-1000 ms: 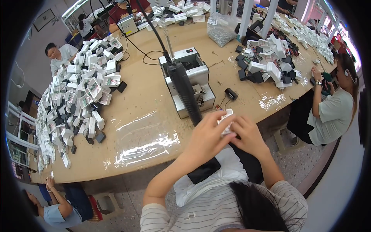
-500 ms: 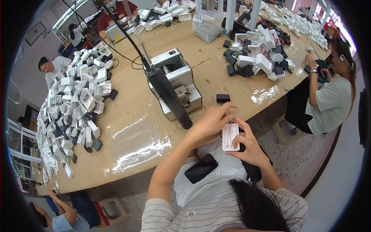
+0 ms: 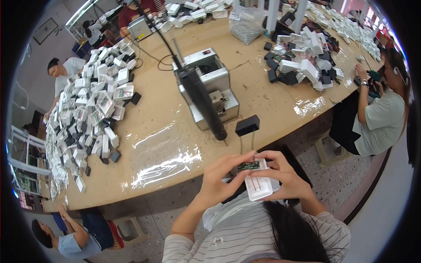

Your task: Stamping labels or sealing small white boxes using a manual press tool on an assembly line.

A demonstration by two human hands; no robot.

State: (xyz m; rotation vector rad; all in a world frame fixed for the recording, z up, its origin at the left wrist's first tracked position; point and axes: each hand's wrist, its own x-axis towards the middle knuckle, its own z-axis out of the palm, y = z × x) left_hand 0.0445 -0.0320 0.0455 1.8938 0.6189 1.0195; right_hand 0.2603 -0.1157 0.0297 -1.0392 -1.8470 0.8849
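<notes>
By the tan table (image 3: pixel 149 92), left grip (image 3: pixel 222 177) pinches green board (image 3: pixel 249 165); right grip (image 3: pixel 286 177) clasps white case (image 3: pixel 260 193) containing wires (image 3: pixel 255 183).

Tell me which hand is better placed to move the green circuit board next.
Probably your left hand: it appears to pinch the green circuit board already. Your right hand is gripping the white plastic tray, so it seems better suited to steadying that.
</notes>
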